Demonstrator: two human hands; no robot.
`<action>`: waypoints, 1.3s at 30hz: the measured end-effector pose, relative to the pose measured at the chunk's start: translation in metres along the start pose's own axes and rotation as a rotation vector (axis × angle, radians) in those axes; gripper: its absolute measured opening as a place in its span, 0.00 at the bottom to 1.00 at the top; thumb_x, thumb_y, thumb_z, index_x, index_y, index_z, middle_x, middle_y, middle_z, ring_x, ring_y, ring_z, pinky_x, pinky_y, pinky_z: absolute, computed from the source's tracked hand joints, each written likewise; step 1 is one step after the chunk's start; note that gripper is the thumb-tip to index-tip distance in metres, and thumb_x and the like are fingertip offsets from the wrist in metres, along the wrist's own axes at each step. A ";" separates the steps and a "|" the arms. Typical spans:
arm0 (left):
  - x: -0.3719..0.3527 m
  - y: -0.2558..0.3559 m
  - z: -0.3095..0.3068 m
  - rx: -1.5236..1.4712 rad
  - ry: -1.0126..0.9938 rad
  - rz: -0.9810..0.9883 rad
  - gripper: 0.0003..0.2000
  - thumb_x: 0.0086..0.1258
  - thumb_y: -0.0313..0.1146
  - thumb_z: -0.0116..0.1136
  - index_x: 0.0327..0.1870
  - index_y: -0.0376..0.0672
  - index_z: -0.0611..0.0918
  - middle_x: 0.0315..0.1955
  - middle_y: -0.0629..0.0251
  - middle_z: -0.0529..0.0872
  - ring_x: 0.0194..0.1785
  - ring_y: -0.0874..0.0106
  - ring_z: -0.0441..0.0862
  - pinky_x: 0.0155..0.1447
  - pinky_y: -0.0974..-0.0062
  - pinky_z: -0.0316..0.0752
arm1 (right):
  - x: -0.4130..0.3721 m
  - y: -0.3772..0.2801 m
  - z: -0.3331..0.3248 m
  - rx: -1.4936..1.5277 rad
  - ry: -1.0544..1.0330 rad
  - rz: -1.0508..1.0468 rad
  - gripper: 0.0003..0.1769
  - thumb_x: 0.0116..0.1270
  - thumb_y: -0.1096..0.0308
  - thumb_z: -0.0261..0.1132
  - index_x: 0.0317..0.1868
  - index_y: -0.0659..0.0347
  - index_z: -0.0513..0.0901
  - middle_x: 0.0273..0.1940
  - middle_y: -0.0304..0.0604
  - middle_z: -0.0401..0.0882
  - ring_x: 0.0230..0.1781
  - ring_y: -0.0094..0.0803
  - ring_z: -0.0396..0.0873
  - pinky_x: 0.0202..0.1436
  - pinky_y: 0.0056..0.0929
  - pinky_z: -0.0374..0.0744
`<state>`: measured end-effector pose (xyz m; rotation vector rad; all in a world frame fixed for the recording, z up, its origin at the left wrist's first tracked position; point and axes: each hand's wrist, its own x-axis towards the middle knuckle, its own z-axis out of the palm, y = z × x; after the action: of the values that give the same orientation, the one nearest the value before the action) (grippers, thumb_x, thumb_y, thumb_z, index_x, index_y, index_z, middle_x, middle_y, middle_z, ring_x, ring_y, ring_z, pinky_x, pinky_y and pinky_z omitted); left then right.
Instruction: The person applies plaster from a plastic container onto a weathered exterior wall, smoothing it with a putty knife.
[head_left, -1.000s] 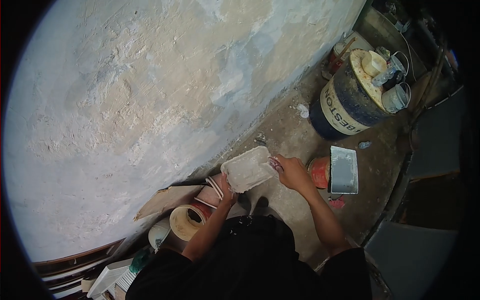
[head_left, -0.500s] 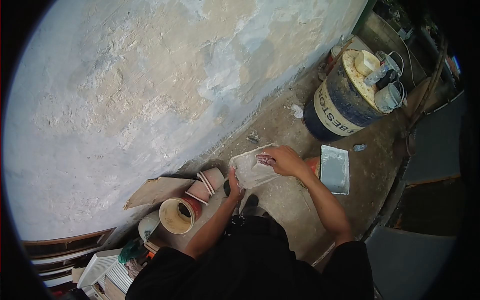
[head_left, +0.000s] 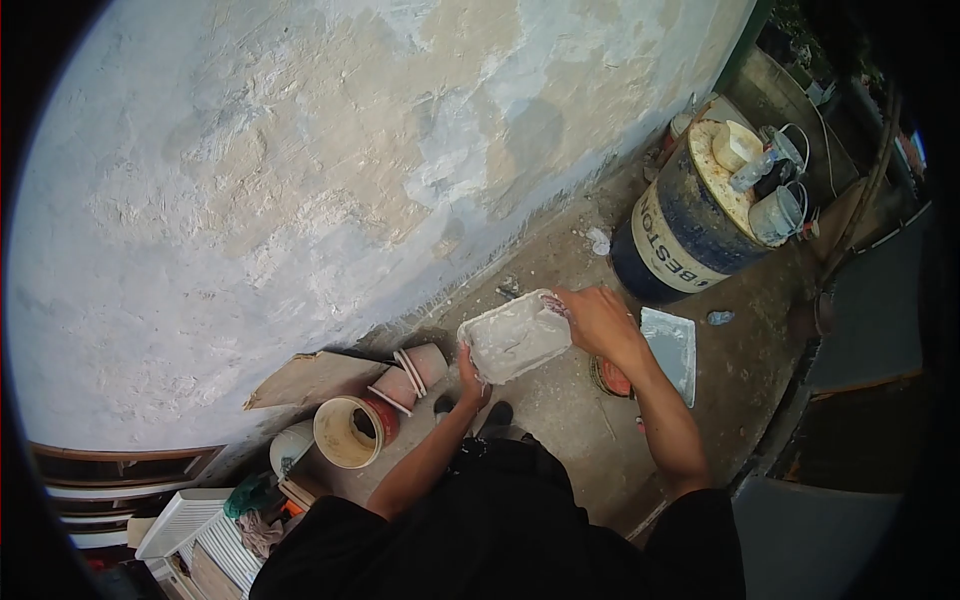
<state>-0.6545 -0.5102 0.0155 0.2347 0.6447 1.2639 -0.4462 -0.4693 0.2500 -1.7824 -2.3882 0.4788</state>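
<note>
A shallow white rectangular tray (head_left: 515,340), smeared inside with pale wet-looking material, is held out in front of my body over the floor. My left hand (head_left: 473,375) grips it by its left end, with the thumb up along the rim. At the opposite end, my right hand (head_left: 598,318) is closed around a small reddish tool smeared with white (head_left: 553,305). That tool lies right at the tray's right rim, and the fingers hide most of it, so I cannot tell its exact kind.
A patchy plastered wall (head_left: 300,200) rises at the left. Near its foot are a cream-lined bucket (head_left: 350,432), stacked pink pots (head_left: 415,372) and a board (head_left: 315,380). A blue drum (head_left: 680,225) bearing containers stands ahead. A pale flat panel (head_left: 675,350) and red bucket (head_left: 612,375) are right.
My right hand has moved right with the tool, from over the tray's middle to its right rim. More of the tray's inside now shows. The left hand keeps its grip.
</note>
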 end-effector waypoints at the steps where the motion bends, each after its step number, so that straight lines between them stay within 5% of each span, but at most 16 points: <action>1: -0.001 -0.001 -0.002 -0.008 -0.003 0.002 0.28 0.75 0.55 0.39 0.65 0.44 0.67 0.59 0.62 0.74 0.62 0.66 0.73 0.68 0.63 0.66 | -0.004 0.000 0.001 -0.015 -0.001 0.046 0.17 0.54 0.79 0.57 0.46 0.65 0.79 0.32 0.61 0.80 0.38 0.58 0.79 0.44 0.52 0.74; 5: 0.003 -0.010 -0.012 -0.006 -0.028 0.018 0.30 0.74 0.57 0.36 0.69 0.46 0.64 0.63 0.59 0.71 0.65 0.59 0.70 0.69 0.56 0.65 | -0.013 -0.004 0.010 -0.061 0.037 0.102 0.14 0.52 0.78 0.58 0.42 0.68 0.78 0.29 0.63 0.79 0.35 0.60 0.79 0.43 0.52 0.74; 19: -0.006 -0.009 -0.032 0.000 0.009 0.070 0.28 0.75 0.55 0.36 0.68 0.45 0.65 0.62 0.61 0.73 0.64 0.61 0.71 0.69 0.59 0.65 | 0.003 0.007 0.023 0.145 -0.043 0.134 0.08 0.52 0.74 0.59 0.32 0.69 0.80 0.33 0.65 0.80 0.40 0.61 0.79 0.46 0.51 0.75; 29: -0.009 0.021 -0.033 -0.044 0.007 0.026 0.26 0.76 0.52 0.38 0.61 0.39 0.69 0.57 0.63 0.75 0.62 0.69 0.72 0.68 0.68 0.64 | -0.003 -0.054 0.002 -0.043 0.112 0.038 0.13 0.55 0.77 0.58 0.43 0.66 0.78 0.30 0.59 0.81 0.36 0.57 0.80 0.41 0.50 0.76; 32: 0.018 -0.016 -0.102 0.261 -0.008 0.229 0.22 0.76 0.42 0.42 0.61 0.33 0.68 0.57 0.54 0.74 0.63 0.62 0.71 0.68 0.65 0.62 | 0.007 -0.069 0.004 -0.203 0.044 0.018 0.16 0.56 0.78 0.56 0.47 0.63 0.78 0.32 0.57 0.81 0.37 0.54 0.81 0.41 0.47 0.77; 39: 0.019 -0.020 -0.117 1.001 -0.018 0.622 0.19 0.73 0.25 0.46 0.62 0.26 0.66 0.53 0.40 0.74 0.58 0.49 0.71 0.65 0.59 0.63 | 0.027 -0.079 0.022 -0.260 -0.140 -0.016 0.23 0.55 0.80 0.56 0.54 0.63 0.76 0.36 0.59 0.81 0.40 0.56 0.80 0.45 0.48 0.78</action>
<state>-0.7023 -0.5197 -0.0947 1.3516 1.2120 1.4159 -0.5322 -0.4674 0.2522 -1.8859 -2.6653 0.3128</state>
